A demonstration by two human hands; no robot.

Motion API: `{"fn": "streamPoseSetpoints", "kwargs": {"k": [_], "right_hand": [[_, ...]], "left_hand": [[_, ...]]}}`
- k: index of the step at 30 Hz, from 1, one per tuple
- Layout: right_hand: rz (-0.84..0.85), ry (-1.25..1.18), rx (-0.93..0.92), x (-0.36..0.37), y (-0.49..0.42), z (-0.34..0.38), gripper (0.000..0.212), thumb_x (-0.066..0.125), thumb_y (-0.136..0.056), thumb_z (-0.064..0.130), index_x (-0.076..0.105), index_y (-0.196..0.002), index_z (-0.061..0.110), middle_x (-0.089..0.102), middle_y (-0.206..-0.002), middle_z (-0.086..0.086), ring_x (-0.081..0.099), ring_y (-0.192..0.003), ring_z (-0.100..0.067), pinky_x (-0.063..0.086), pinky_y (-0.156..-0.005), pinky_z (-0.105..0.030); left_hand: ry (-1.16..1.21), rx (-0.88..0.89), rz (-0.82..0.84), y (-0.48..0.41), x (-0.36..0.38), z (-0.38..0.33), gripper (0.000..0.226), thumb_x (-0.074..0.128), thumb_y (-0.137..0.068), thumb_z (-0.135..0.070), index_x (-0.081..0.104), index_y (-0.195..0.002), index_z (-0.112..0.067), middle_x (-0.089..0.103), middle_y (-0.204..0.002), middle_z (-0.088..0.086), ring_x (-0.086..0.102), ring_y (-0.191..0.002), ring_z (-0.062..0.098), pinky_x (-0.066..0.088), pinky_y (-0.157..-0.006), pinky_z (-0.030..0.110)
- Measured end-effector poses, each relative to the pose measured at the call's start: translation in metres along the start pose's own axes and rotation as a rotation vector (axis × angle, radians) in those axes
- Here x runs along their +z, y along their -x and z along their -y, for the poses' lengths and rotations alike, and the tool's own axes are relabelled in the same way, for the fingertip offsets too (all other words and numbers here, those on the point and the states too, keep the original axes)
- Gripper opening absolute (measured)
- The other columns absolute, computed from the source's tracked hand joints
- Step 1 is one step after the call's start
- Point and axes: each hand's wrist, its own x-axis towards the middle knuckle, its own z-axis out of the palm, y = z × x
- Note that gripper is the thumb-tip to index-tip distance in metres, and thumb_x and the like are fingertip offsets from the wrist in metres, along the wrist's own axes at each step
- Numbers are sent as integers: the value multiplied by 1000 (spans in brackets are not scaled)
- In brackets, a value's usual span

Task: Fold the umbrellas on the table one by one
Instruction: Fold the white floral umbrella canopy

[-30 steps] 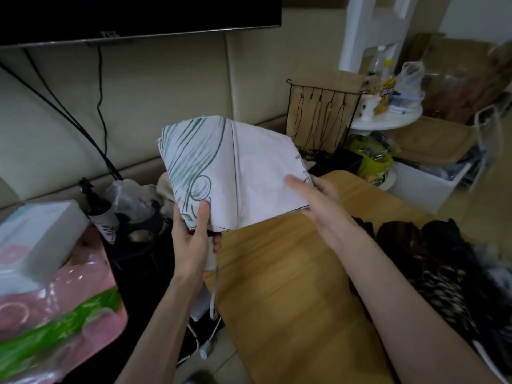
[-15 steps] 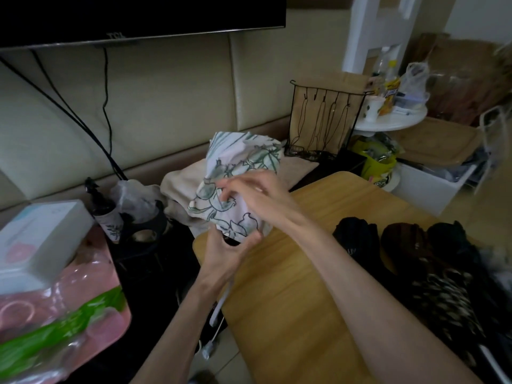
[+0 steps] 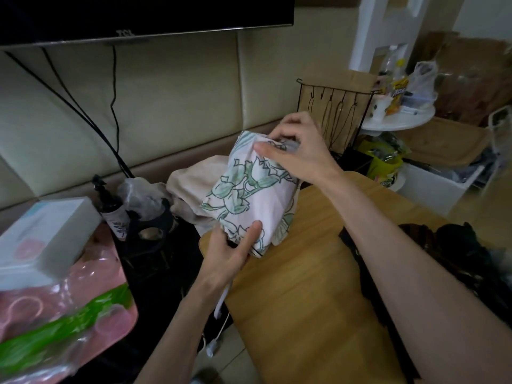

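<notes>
Between both hands (image 3: 230,253) (image 3: 296,153), the floral umbrella (image 3: 249,195).

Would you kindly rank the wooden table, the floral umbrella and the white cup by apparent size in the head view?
1. wooden table
2. floral umbrella
3. white cup, farther from the camera, so real size is unsure

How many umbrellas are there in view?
2 for sure: a floral umbrella held in left hand and right hand over the wooden table; a dark umbrella heap at its right edge may hide more.
</notes>
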Motion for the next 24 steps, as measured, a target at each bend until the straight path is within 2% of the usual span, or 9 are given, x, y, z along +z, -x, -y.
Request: {"fn": "streamPoseSetpoints", "kwargs": {"k": [2,5,8,12,16,18,20,22,24], "right_hand": [[1,27,40,-1,1,-2,42,90,-78,43,66,-110,30,45,-127,1,47,-123,-16,41,-114,-43],[67,160,191,-2,0,-6,85,78,-71,76,49,-141,35,55,-141,-2,55,-127,-22,49,-108,-46],[191,213,360,-10,-4,-9,105,67,-51,97,66,-131,29,70,-132,2,63,-125,-23,52,-107,-44],[304,126,432,-27,-5,-12,48,83,-72,66,76,-97,25,75,-98,9,70,-92,-8,58,-86,-26],[334,35,449,-39,-1,-16,22,88,-81,37,79,-93,22,78,-92,5,73,-71,-1,55,-62,-14],[273,25,432,-40,0,-16,28,89,-81,32,79,-100,16,79,-93,1,74,-74,-5,57,-62,-16],[214,-13,434,-40,1,-18,32,91,-79,30,78,-103,13,80,-95,-3,76,-83,-12,62,-72,-24],[183,-50,439,-40,4,-17,33,92,-77,29,78,-102,12,80,-95,-3,77,-86,-15,64,-81,-31],[162,-71,446,-37,7,-18,33,92,-76,29,77,-100,13,80,-93,-3,78,-87,-15,65,-85,-36]], "left_hand": [[-44,16,-27,1,1,-1,48,75,-95,-42,64,-121,-3,68,-77,2,72,-71,17,58,-64,46],[-62,11,-50,3,1,-1,56,73,-96,-48,60,-128,-4,68,-101,25,66,-97,49,54,-79,64],[-45,-10,-49,6,-2,-1,51,68,-99,-53,50,-141,-31,69,-119,18,62,-113,49,53,-89,70],[-80,61,10,11,-3,-6,59,54,-104,-57,23,-154,-57,59,-146,-15,61,-132,24,53,-106,61],[-63,155,50,9,1,-8,83,49,-107,-46,-14,-159,-59,35,-168,-14,43,-149,6,38,-123,49],[-27,167,51,7,4,-8,84,49,-109,-42,-18,-155,-65,38,-167,-6,47,-147,10,40,-122,50],[-98,210,36,6,5,-8,74,42,-113,-36,-10,-157,-64,49,-159,-6,59,-134,7,50,-111,37],[-259,238,21,7,6,-9,56,35,-114,-36,14,-160,-61,67,-136,-9,70,-93,4,55,-79,23],[-315,217,12,8,7,-11,45,37,-112,-46,34,-155,-61,70,-121,-22,68,-84,3,53,-73,22]]}}
